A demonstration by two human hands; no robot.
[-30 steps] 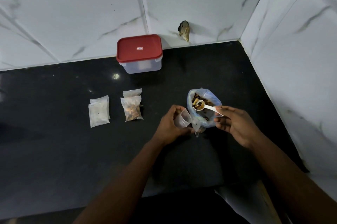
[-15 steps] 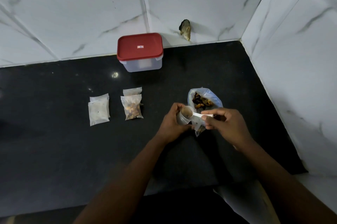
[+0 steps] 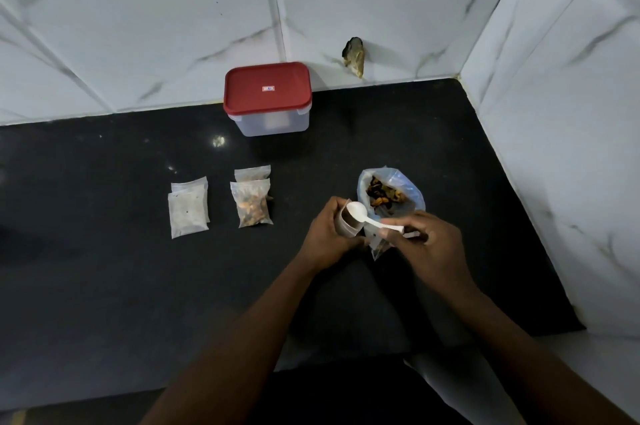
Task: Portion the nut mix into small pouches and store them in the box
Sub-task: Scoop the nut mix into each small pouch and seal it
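Note:
My left hand (image 3: 327,234) grips a small clear pouch (image 3: 346,225) held open, with some nut mix inside. My right hand (image 3: 427,248) pinches the handle of a white plastic spoon (image 3: 363,217), whose empty bowl sits at the pouch's mouth. Just behind the hands stands an open blue-tinted bag of nut mix (image 3: 389,194). Two filled pouches (image 3: 252,201) lie overlapped to the left, and empty pouches (image 3: 188,208) lie further left. The clear box with a red lid (image 3: 267,97) stands shut against the back wall.
The black countertop (image 3: 104,269) ends at white marble tiled walls behind and on the right (image 3: 571,113). A broken dark hole (image 3: 354,56) shows in the back tile. The counter's front edge runs below my forearms.
My right hand carried the loaded spoon from the nut bag left to the pouch in my left hand. The spoon's bowl now shows empty at the pouch's mouth.

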